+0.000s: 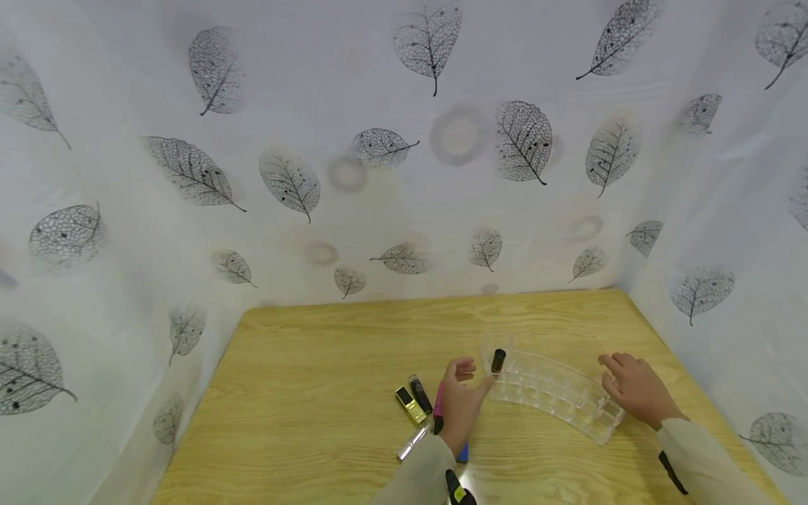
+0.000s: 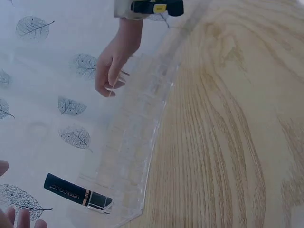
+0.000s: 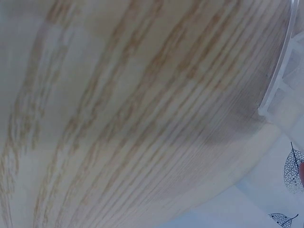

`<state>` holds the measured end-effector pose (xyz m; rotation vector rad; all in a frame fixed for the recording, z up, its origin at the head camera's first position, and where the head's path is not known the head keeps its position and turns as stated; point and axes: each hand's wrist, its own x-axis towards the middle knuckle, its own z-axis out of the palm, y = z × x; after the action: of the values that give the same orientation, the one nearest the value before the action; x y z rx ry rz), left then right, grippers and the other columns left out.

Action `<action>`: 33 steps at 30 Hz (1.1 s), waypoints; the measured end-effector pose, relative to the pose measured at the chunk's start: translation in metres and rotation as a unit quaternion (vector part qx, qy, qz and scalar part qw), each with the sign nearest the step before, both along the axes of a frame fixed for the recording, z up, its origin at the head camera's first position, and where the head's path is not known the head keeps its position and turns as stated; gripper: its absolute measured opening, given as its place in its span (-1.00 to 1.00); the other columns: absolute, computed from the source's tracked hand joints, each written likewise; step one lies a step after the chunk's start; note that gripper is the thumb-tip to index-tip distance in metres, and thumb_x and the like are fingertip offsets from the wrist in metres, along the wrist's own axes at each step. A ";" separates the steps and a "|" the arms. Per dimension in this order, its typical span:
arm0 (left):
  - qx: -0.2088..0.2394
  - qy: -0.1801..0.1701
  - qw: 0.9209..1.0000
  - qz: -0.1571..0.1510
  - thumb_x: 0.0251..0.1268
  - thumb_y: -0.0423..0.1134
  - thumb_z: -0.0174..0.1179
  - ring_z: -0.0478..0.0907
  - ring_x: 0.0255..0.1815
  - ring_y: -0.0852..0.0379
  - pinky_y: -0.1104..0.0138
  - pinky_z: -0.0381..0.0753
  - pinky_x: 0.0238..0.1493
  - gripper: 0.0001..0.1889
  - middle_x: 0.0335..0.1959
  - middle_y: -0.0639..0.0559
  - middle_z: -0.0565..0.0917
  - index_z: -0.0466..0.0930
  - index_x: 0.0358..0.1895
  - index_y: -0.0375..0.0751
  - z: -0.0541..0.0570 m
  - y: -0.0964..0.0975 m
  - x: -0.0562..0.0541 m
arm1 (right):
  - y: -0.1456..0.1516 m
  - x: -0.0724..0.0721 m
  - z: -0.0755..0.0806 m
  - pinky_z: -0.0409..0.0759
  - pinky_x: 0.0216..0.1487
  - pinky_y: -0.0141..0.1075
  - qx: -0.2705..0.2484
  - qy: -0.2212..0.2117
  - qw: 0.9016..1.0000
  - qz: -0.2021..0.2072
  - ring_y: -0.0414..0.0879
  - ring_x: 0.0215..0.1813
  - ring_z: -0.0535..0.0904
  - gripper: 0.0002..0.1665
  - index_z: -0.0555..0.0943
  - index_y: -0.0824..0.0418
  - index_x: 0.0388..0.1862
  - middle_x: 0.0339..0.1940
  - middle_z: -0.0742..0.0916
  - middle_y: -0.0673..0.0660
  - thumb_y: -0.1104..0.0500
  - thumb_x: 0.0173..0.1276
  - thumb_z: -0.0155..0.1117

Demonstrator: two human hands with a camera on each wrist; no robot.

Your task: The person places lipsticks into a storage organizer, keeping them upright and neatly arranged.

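A clear acrylic lipstick holder (image 1: 555, 387) with a curved, tiered row of slots lies on the table. One black lipstick (image 1: 498, 360) with a gold band stands in the slot at its left end; lettering on the tube shows in the left wrist view. My left hand (image 1: 463, 401) is beside that end, thumb near the lipstick's base and fingers spread, with nothing in them. Its fingertips (image 2: 23, 218) stand apart from the tube in the left wrist view. At the holder's right end hovers my right hand (image 1: 640, 390), fingers loosely bent close over the back edge.
Left of the left forearm lie a gold-and-black lipstick (image 1: 411, 405), a black tube (image 1: 420, 394), a silver tube (image 1: 413, 442) and a pink tube (image 1: 439, 400). A blue item (image 1: 463, 453) is partly hidden under the wrist. Leaf-printed curtains (image 1: 404, 210) surround the wooden table (image 1: 303, 393).
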<state>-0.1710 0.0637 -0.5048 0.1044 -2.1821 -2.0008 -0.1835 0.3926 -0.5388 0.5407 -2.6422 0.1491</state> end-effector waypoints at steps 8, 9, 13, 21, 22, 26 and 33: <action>-0.004 -0.004 1.000 -0.013 -0.10 -0.31 0.43 0.53 -0.25 0.18 0.34 0.55 -0.11 -0.61 -0.26 -0.02 0.64 0.55 -0.13 -0.24 0.011 -0.034 0.016 | -0.002 0.000 0.001 0.48 -0.31 0.07 -0.001 0.002 1.000 0.001 0.14 -0.28 0.55 -0.68 0.57 0.35 -0.11 -0.32 0.63 0.23 0.28 0.11 0.24; -0.012 -0.005 1.000 -0.019 -0.10 -0.31 0.43 0.54 -0.24 0.15 0.33 0.56 -0.09 -0.60 -0.25 -0.03 0.64 0.55 -0.12 -0.25 0.012 -0.040 0.018 | -0.002 0.000 0.001 0.48 -0.30 0.07 -0.001 0.001 1.000 0.000 0.15 -0.27 0.55 -0.68 0.57 0.35 -0.11 -0.32 0.63 0.23 0.28 0.12 0.24; -0.058 -0.018 0.997 -0.049 -0.08 -0.31 0.43 0.57 -0.18 -0.03 0.22 0.59 -0.07 -0.56 -0.20 -0.12 0.64 0.52 -0.07 -0.29 0.010 -0.062 0.022 | -0.002 0.000 0.001 0.47 -0.27 0.10 -0.001 -0.005 1.000 -0.002 0.18 -0.24 0.55 -0.68 0.57 0.35 -0.11 -0.29 0.64 0.26 0.27 0.14 0.23; -0.122 -0.040 0.991 -0.037 -0.07 -0.32 0.42 0.57 -0.19 -0.12 0.19 0.58 -0.11 -0.57 -0.20 -0.18 0.64 0.53 -0.07 -0.28 0.004 -0.101 0.023 | -0.002 0.001 0.001 0.46 -0.22 0.12 -0.007 -0.011 1.000 -0.005 0.20 -0.19 0.55 -0.69 0.57 0.35 -0.09 -0.26 0.65 0.27 0.27 0.17 0.20; -0.129 -0.045 0.990 -0.034 -0.07 -0.31 0.42 0.58 -0.19 -0.11 0.22 0.58 -0.12 -0.56 -0.20 -0.18 0.64 0.52 -0.06 -0.29 0.003 -0.105 0.022 | -0.003 0.001 0.001 0.46 -0.22 0.13 -0.008 -0.012 1.000 -0.005 0.20 -0.19 0.55 -0.68 0.57 0.35 -0.09 -0.26 0.65 0.27 0.27 0.17 0.20; -0.163 -0.057 0.985 -0.025 -0.08 -0.30 0.43 0.58 -0.19 -0.07 0.32 0.55 -0.22 -0.55 -0.19 -0.17 0.64 0.52 -0.06 -0.30 -0.003 -0.117 0.019 | -0.004 0.001 0.003 0.46 -0.21 0.14 -0.008 -0.019 1.000 -0.005 0.21 -0.19 0.55 -0.68 0.56 0.36 -0.08 -0.26 0.64 0.28 0.27 0.17 0.19; -0.222 -0.064 0.973 -0.007 -0.17 -0.30 0.45 0.57 -0.25 -0.02 0.32 0.50 -0.30 -0.57 -0.23 -0.11 0.64 0.56 -0.13 -0.27 -0.017 -0.127 0.011 | -0.001 0.001 0.001 0.45 -0.21 0.13 -0.011 -0.022 1.000 -0.006 0.21 -0.19 0.55 -0.69 0.56 0.35 -0.07 -0.26 0.64 0.28 0.26 0.20 0.17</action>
<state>-0.1603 -0.0635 -0.5218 0.1590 -2.6566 -1.4996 -0.1828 0.3911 -0.5377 0.5204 -2.6831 0.1886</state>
